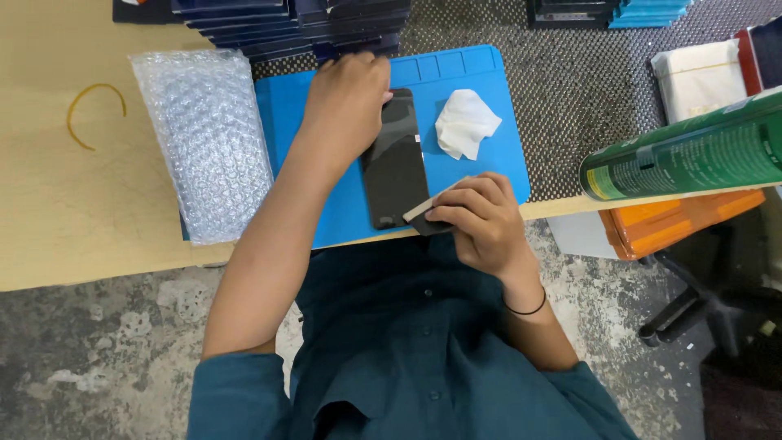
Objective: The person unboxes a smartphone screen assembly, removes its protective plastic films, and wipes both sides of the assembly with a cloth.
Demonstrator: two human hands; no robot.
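A black phone (394, 167) lies lengthwise on a blue work mat (476, 77) at the table's near edge. My left hand (346, 98) rests on the phone's far end and holds it down. At the near end, my right hand (476, 220) pinches a small flat card-like tool (422, 213) against the phone's bottom corner. A crumpled white cloth (464, 124) sits on the mat just right of the phone.
A bubble-wrap sheet (208, 138) lies left of the mat, and a rubber band (91, 114) further left. Stacks of dark flat boxes (285, 24) line the back. A green tube (692, 159) and an orange box (684, 220) stand at the right.
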